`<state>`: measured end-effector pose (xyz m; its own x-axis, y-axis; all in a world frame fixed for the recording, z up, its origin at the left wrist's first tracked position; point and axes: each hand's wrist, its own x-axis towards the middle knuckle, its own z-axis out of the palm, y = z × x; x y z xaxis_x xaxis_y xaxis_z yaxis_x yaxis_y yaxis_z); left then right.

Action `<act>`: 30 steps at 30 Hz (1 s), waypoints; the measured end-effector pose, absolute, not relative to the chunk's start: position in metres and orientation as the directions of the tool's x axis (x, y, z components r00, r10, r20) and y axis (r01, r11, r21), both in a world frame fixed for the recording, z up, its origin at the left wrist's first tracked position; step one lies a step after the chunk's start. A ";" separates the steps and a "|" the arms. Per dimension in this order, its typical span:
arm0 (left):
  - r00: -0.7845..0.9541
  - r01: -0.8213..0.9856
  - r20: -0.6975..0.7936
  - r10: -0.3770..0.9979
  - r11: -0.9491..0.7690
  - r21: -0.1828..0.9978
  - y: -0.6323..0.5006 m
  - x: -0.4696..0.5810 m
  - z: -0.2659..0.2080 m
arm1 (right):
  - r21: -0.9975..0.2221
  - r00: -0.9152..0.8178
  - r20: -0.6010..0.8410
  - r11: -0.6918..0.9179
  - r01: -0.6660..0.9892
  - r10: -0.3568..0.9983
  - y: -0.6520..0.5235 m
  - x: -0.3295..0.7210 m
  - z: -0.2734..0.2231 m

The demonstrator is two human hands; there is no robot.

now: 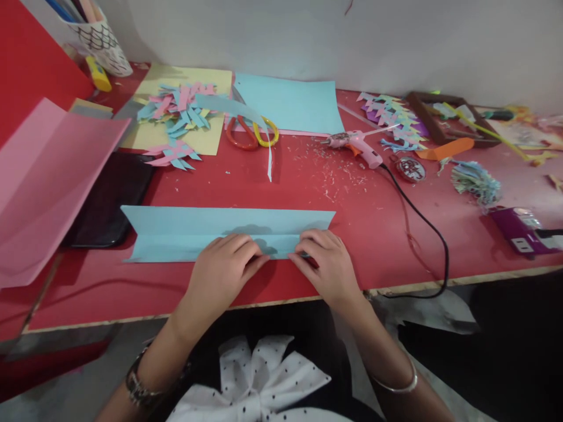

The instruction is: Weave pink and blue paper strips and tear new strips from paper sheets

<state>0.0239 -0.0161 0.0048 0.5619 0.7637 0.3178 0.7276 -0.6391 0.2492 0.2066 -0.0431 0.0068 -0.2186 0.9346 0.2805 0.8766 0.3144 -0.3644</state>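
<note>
A long light-blue paper strip (176,228) with a lengthwise crease lies along the front of the red table. My left hand (226,264) rests over its near edge, thumb and fingers pinched on the paper. At the strip's right end my right hand (323,261) pinches the same edge between thumb and curled fingers. The near edge appears slightly turned up between the two hands. Part of the strip is hidden under my fingers.
Behind lie scissors (241,138), blue paper (290,105) and cut paper pieces (182,105). A pink glue gun (358,146) trails a black cord (433,231). Pink paper (48,187) overlaps a dark tablet-like slab (105,205) at left. A wooden tray (440,117) stands back right.
</note>
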 end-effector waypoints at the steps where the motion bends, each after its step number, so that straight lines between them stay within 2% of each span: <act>1: 0.551 0.742 0.319 0.771 -0.628 0.236 -0.016 0.024 0.005 | -0.379 -0.207 0.277 0.305 0.874 0.938 -0.043 0.207 0.006; 5: 0.530 0.768 0.328 0.782 -0.607 0.204 -0.017 0.024 0.007 | -0.460 -0.165 0.247 0.266 0.847 0.955 -0.042 0.209 0.007; 10: 0.546 0.751 0.306 0.780 -0.617 0.235 -0.015 0.022 0.007 | -0.548 -0.106 0.215 0.209 0.810 0.971 -0.044 0.212 0.012; 15: 0.629 0.673 0.289 0.722 -0.691 0.263 -0.014 0.018 0.004 | -0.604 -0.196 0.137 0.239 0.760 0.971 -0.046 0.220 0.017; 18: 0.633 0.653 0.242 0.736 -0.675 0.345 -0.015 0.015 0.002 | -0.611 -0.224 0.131 0.257 0.749 0.966 -0.046 0.223 0.017; 22: 0.559 0.679 0.217 0.800 -0.592 0.433 -0.016 0.015 0.003 | -0.597 -0.179 0.146 0.231 0.768 0.973 -0.046 0.221 0.016; 30: 0.482 0.763 0.229 0.846 -0.534 0.364 -0.015 0.020 0.003 | -0.553 -0.147 0.165 0.215 0.805 0.975 -0.045 0.222 0.014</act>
